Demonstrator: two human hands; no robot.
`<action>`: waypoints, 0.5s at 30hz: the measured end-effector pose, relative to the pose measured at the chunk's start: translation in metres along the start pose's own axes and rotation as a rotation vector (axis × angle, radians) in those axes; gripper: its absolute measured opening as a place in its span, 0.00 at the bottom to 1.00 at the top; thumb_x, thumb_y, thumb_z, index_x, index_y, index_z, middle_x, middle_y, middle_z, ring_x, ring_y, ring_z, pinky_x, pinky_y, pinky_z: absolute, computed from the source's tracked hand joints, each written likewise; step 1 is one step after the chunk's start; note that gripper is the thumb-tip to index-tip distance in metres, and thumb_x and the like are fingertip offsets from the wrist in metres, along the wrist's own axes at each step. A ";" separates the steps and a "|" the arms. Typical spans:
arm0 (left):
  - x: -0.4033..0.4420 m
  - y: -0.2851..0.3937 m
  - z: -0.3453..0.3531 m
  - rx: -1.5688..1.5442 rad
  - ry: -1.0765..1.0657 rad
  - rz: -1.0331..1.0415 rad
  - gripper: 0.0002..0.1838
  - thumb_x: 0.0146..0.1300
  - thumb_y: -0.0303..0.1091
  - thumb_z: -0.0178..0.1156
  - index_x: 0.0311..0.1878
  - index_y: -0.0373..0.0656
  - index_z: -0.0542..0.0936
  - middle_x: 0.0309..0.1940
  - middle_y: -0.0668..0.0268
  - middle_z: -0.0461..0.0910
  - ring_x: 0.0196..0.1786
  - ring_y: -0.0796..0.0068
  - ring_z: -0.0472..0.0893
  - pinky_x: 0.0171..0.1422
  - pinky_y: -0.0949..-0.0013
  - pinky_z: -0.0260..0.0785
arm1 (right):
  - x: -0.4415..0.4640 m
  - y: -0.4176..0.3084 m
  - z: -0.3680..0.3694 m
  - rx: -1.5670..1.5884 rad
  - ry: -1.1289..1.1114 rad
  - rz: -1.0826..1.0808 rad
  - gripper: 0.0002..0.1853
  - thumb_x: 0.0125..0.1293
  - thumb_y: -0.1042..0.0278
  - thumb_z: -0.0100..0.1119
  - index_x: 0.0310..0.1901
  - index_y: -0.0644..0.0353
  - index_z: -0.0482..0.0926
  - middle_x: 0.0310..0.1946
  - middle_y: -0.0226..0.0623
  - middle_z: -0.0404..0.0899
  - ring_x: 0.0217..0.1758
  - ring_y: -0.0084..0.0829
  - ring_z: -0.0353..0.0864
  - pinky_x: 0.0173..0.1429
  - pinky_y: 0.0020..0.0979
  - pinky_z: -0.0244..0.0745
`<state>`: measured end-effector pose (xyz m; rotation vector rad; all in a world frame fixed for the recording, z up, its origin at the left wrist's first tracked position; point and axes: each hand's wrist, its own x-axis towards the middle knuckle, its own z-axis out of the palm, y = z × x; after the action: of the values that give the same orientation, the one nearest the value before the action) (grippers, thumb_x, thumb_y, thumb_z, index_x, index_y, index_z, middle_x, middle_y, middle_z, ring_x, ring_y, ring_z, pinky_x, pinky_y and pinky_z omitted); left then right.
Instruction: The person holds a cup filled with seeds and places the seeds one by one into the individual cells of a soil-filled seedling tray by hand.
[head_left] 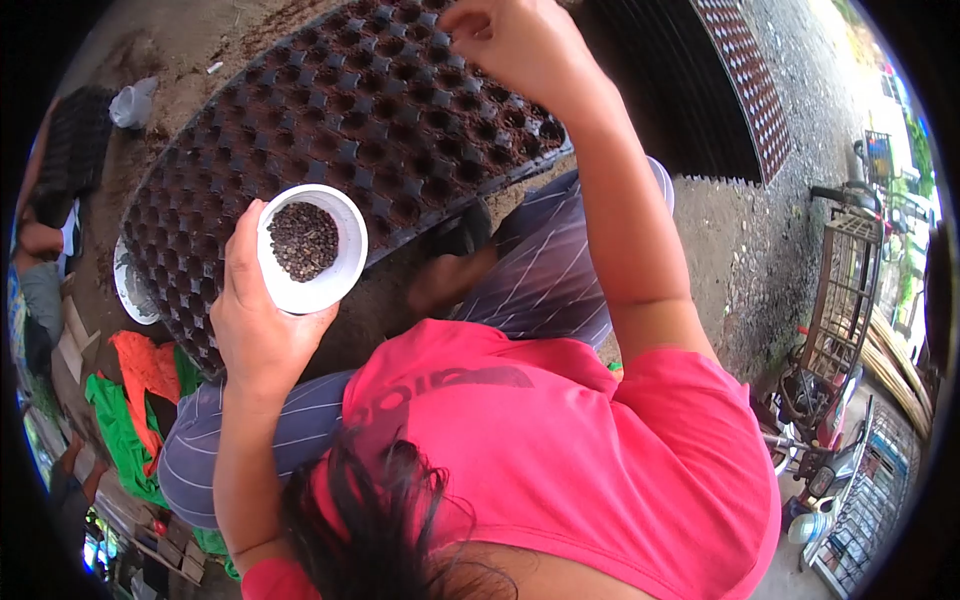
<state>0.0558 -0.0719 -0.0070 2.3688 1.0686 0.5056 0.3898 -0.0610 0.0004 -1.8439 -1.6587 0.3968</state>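
Note:
My left hand [262,325] is wrapped round a white plastic cup [345,250], tilted so its inside faces me. Small dark brown seeds [303,241] cover its bottom. Below the cup lies a black seedling tray [370,152], its many cells filled with dark soil that has a hollow in each. Over the tray's far right part, at the top edge of the view, hangs my right hand [520,45]. Its fingers are drawn together in a pinch, and whatever they hold is too small or hidden to see.
A stack of black seedling trays [680,90] stands at the upper right. Green cloth [125,430] and orange cloth [140,375] lie at the left, near another person's hand [40,238]. A clear plastic cup [130,107] rests on the ground. A motorcycle [825,465] stands at the right.

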 end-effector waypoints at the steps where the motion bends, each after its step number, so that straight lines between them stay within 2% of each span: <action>1: 0.000 0.001 0.001 0.000 -0.010 -0.009 0.56 0.44 0.32 0.83 0.77 0.42 0.63 0.64 0.48 0.79 0.62 0.44 0.83 0.62 0.51 0.79 | -0.003 -0.005 0.006 0.079 -0.067 -0.027 0.13 0.58 0.67 0.63 0.43 0.51 0.92 0.31 0.42 0.89 0.34 0.42 0.90 0.45 0.41 0.86; 2: 0.001 0.001 0.001 0.003 -0.008 -0.011 0.56 0.44 0.32 0.83 0.77 0.42 0.63 0.64 0.48 0.79 0.62 0.44 0.83 0.62 0.51 0.79 | -0.011 -0.054 -0.009 0.109 -0.331 0.085 0.14 0.57 0.68 0.63 0.44 0.51 0.92 0.33 0.42 0.90 0.32 0.41 0.90 0.42 0.40 0.86; 3: 0.002 0.001 0.003 0.017 -0.008 0.023 0.56 0.44 0.33 0.83 0.77 0.42 0.63 0.64 0.48 0.79 0.61 0.43 0.83 0.61 0.51 0.80 | -0.018 -0.081 -0.008 0.158 -0.516 -0.032 0.10 0.60 0.71 0.67 0.44 0.56 0.90 0.27 0.37 0.87 0.30 0.32 0.89 0.36 0.38 0.84; 4: 0.004 0.002 0.004 0.030 -0.006 0.060 0.56 0.43 0.35 0.83 0.77 0.42 0.63 0.64 0.48 0.79 0.60 0.43 0.84 0.60 0.51 0.80 | -0.030 -0.074 0.030 -0.043 -0.346 -0.564 0.09 0.55 0.72 0.67 0.39 0.56 0.90 0.27 0.41 0.87 0.29 0.38 0.89 0.33 0.38 0.83; 5: 0.006 0.003 0.004 0.017 -0.011 0.067 0.57 0.43 0.35 0.83 0.77 0.42 0.63 0.64 0.48 0.79 0.59 0.42 0.84 0.58 0.50 0.81 | -0.040 -0.098 0.029 -0.228 -0.521 -0.551 0.06 0.51 0.72 0.68 0.33 0.59 0.88 0.26 0.45 0.86 0.30 0.42 0.90 0.32 0.39 0.83; 7: 0.007 0.005 0.005 0.034 -0.013 0.083 0.56 0.43 0.35 0.83 0.77 0.42 0.63 0.64 0.48 0.78 0.59 0.42 0.84 0.58 0.50 0.81 | -0.056 -0.109 0.067 -0.179 -0.434 -0.513 0.04 0.48 0.71 0.69 0.26 0.60 0.86 0.26 0.42 0.86 0.32 0.40 0.90 0.35 0.39 0.84; 15: 0.005 0.000 -0.001 0.036 -0.022 0.061 0.57 0.43 0.36 0.83 0.77 0.42 0.62 0.64 0.48 0.78 0.59 0.42 0.84 0.57 0.50 0.81 | -0.050 -0.111 0.092 -0.026 -0.432 -0.556 0.05 0.50 0.72 0.68 0.30 0.61 0.87 0.29 0.47 0.87 0.36 0.45 0.90 0.38 0.42 0.84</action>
<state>0.0585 -0.0675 -0.0060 2.4388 1.0062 0.4849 0.2400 -0.0845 -0.0097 -1.2831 -2.3797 0.5519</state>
